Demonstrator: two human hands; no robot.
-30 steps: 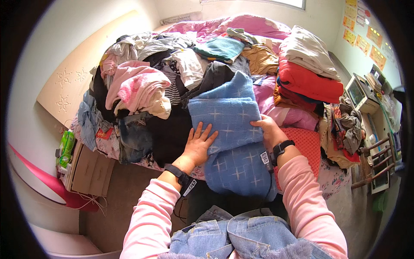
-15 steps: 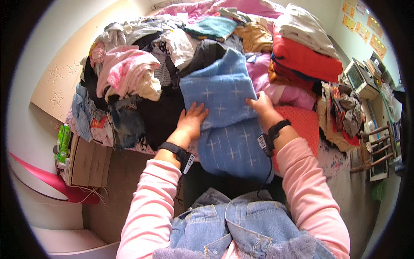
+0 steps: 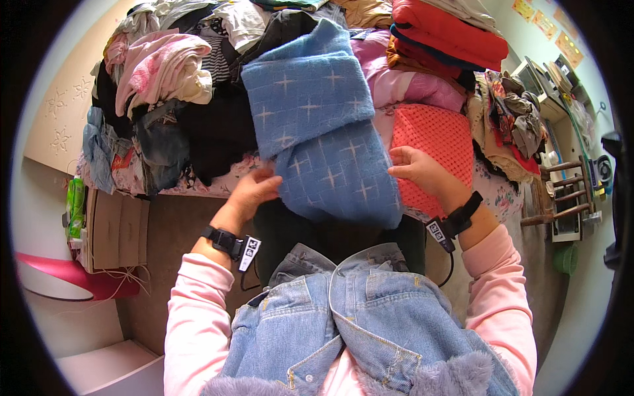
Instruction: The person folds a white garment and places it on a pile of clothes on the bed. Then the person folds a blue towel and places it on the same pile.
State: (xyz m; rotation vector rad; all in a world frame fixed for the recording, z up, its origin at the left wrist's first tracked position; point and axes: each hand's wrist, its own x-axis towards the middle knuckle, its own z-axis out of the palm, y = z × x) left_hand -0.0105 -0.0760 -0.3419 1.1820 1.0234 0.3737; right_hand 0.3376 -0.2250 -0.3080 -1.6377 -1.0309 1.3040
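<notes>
A blue fuzzy knit garment (image 3: 310, 115) with white star-like crosses lies partly folded at the middle of the bed's front edge. Its upper part is doubled over, and the lower end hangs toward my lap. My left hand (image 3: 256, 190) is at its lower left edge, fingers loosely bent and a little apart. Beside the right edge is my right hand (image 3: 422, 173), fingers stretched toward the cloth with thumb apart. Neither hand shows a clear grip; whether the fingertips touch the cloth is hard to tell. A coral openwork knit piece (image 3: 432, 148) lies under and beside my right hand.
Heaped clothes cover the bed: a pink bundle (image 3: 162, 69) and black cloth (image 3: 218, 132) to the left, a folded red stack (image 3: 449, 33) at the back right. A drawer cabinet (image 3: 115, 228) stands left of the bed, a wooden chair (image 3: 564, 191) to the right.
Both hands have come off the garment's top surface and moved down and outward to its lower side edges. The view has tilted downward, so the bed appears higher.
</notes>
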